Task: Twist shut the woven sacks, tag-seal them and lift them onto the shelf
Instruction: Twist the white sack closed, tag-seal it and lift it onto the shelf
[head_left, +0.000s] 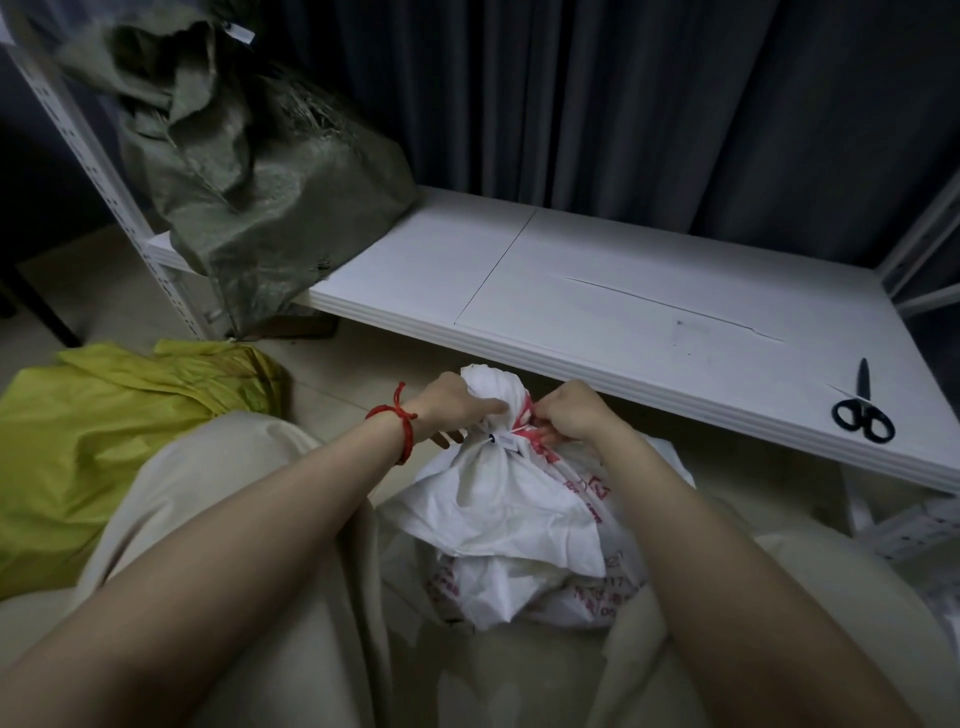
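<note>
- Gripping twisted neck of white woven sack (498, 499) w/ L hand (457, 402), fingers curling round the bunched top just above the tie point.
- Pinching thin strand running from tag seal (505, 441) w/ R hand (569, 410), fingers curled tight, knuckles up, pressing vs. R side of neck; not seeing fingertips themselves.
- Keeping sack upright on floor (332, 374) between the knees, just in front of shelf (623, 291) near edge, top poking up to edge level; red print showing down R side & lower part.
- Seeing tag seal's small white label lying flat on neck, between the two hands.
- Wearing red string bracelet (400, 415) on L wrist.
- Seeing green sack (270, 192) sitting on shelf's far-L corner, leaning by perforated upright (98, 161), lower part hanging over L-front edge; small white tag (240, 32) sticking out at its top.
- Seeing yellow sack (104, 441) slumping on floor at L, crumpled, apart from white sack, beside L knee.
- Seeing scissors (862, 410) lying near shelf's R-front corner, black handles toward front edge, blades closed & pointing to back.
- Seeing dark curtain (623, 93) hanging behind shelf's back edge.
</note>
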